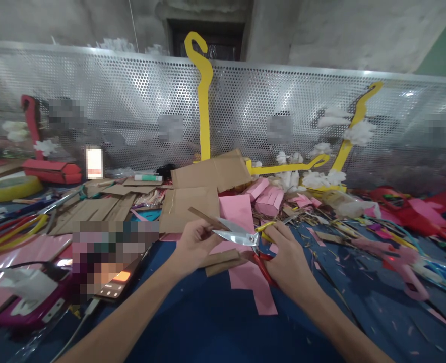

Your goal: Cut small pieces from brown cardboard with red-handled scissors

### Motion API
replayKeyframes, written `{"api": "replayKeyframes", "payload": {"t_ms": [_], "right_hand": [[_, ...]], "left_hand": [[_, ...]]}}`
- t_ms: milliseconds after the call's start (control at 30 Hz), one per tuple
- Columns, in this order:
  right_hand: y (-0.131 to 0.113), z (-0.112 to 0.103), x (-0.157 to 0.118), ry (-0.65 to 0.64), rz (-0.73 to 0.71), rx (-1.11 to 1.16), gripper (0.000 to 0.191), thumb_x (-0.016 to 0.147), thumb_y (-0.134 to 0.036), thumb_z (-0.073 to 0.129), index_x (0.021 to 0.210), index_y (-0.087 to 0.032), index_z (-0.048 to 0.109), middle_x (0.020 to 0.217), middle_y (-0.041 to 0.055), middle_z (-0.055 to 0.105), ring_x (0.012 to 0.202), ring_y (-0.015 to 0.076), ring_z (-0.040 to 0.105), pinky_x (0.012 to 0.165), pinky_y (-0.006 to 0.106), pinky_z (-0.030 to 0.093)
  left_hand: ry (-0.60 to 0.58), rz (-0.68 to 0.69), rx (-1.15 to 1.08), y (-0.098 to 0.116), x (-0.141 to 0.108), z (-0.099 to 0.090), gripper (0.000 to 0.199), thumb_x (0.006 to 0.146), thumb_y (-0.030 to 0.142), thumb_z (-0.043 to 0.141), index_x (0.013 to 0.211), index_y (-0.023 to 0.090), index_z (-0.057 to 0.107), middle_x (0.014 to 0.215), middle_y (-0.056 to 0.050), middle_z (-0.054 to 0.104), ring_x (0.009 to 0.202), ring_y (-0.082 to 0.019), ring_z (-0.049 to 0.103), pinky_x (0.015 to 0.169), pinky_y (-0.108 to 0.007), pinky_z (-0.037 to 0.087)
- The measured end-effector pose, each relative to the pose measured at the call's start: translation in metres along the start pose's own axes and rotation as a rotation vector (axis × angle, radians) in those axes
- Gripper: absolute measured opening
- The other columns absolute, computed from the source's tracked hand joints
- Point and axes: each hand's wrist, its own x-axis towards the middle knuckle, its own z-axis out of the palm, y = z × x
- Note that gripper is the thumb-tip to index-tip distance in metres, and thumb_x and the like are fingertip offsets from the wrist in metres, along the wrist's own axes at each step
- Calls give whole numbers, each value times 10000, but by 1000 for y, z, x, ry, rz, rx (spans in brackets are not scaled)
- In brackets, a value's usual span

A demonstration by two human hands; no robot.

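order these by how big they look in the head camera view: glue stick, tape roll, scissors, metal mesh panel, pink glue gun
1. metal mesh panel
2. scissors and pink glue gun, too alike to rank
3. tape roll
4. glue stick

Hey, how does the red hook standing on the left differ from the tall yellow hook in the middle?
The red hook is shorter; the yellow hook rises past the mesh panel's top edge, while the red hook stays below it. Both stand upright with curled tops.
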Motion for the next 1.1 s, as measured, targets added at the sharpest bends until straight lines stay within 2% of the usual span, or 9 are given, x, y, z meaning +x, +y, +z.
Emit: {"api": "replayKeyframes", "payload": {"t_ms": [300,567,733,967,1100], "right_hand": [[2,1,-1,19,17,-5,273,730,-161,708,749,-236,447,934,45,577,840,213,570,721,318,465],[0,2,1,26,-18,-66,305,674,-179,741,840,-232,490,959,75,561,905,273,544,758,380,461],[-6,0,0,-28,-20,-84,290,693,-172,720,849,-229,482,962,75,551,921,278,525,773,389,442],[-5,2,-1,-44,-16,-79,307,705,-209,740,813,-233,453,942,59,542,907,262,515,780,376,431],[-3,2,0,-25,-16,-65,317,678,-163,725,794,-234,438,940,53,544,896,249,517,769,360,431]], "left_hand": [[5,-10,28,-7,-1,-1,157,863,257,680,950,146,750,949,-94,787,888,-218,724,817,-341,564],[5,-7,-93,5,3,2,86,814,171,692,880,147,742,937,-80,777,890,-201,715,844,-323,558],[12,-13,-22,3,3,-1,64,822,175,686,847,151,740,913,-76,772,893,-202,711,853,-318,550],[-6,48,65,4,3,0,91,826,186,660,812,135,735,858,-82,765,863,-206,715,815,-311,558],[-6,20,64,6,3,1,95,824,200,660,812,132,725,840,-77,773,840,-206,721,798,-308,566]]}}
